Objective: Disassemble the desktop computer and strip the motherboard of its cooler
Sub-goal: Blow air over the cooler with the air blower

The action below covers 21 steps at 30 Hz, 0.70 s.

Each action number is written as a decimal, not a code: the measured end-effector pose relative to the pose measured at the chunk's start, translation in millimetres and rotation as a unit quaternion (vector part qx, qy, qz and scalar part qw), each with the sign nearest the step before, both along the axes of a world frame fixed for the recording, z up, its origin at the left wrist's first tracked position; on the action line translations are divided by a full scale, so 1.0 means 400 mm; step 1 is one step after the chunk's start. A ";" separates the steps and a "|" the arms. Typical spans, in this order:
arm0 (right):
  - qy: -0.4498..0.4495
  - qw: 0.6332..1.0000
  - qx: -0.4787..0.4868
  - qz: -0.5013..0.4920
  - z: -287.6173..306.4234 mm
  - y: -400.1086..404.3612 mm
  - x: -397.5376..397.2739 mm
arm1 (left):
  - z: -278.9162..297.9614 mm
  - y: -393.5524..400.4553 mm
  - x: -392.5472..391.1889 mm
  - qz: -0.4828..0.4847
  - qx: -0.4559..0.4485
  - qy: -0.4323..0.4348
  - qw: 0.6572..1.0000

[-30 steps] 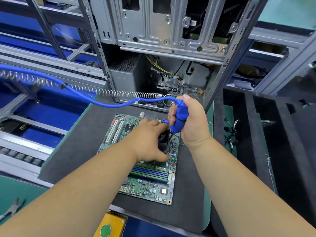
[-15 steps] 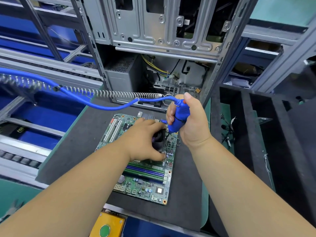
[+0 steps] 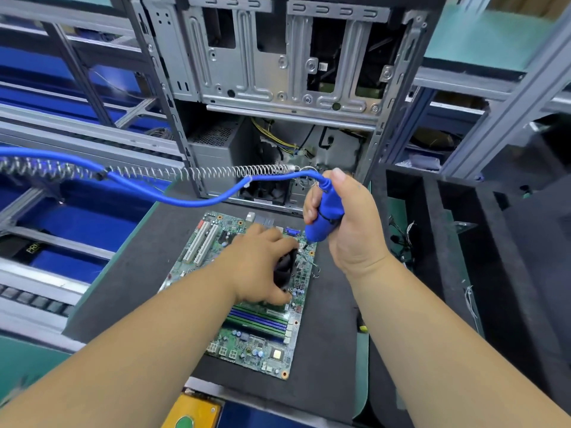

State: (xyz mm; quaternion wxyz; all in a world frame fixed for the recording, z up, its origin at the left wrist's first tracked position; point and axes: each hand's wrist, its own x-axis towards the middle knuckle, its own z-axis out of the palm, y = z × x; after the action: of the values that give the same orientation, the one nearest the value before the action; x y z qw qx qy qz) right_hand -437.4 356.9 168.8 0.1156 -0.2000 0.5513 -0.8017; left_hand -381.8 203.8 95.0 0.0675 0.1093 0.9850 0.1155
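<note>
1. the green motherboard lies flat on the dark mat of the bench, just in front of the computer case.
2. the left hand rests on the middle of the board, its fingers curled round the black cooler; only a small dark part of the cooler shows between the fingers.
3. the right hand is closed in a fist round a blue powered screwdriver, held upright with the thumb at the top.
4. the screwdriver's lower end points down at the board just beside the cooler, near the left fingertips; whether its tip touches a screw cannot be told.
5. a blue hose runs from the top of the screwdriver away to the left, and a stretched metal coil spring runs alongside it.
6. the computer case stands open behind the board, bare metal drive bays above, a grey power supply and loose yellow and black wires below.
7. on the board, two white expansion slots lie to the left of the left hand, and blue and green memory slots lie nearer the person, partly under the left wrist.
8. a yellow box with a green button sits at the near edge of the bench.
9. loose thin cables lie in a dark tray to the right of the mat.
</note>
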 end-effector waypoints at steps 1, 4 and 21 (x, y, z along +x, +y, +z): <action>0.006 1.000 0.006 -0.005 0.001 0.003 0.002 | -0.001 0.008 0.002 0.001 -0.008 0.002 1.000; 0.028 0.999 0.033 -0.018 0.009 0.012 0.007 | 0.002 0.006 0.001 0.022 -0.001 -0.025 0.999; 0.035 0.949 0.187 0.251 0.000 -0.214 0.225 | 0.106 -0.052 0.365 0.328 0.556 0.134 0.752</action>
State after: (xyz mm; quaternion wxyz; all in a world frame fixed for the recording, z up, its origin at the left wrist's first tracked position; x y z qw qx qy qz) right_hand -347.5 271.4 168.7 0.3293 -0.3342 0.6270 -0.6219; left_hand -235.8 183.1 137.6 -0.1797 -0.1875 0.7212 0.6422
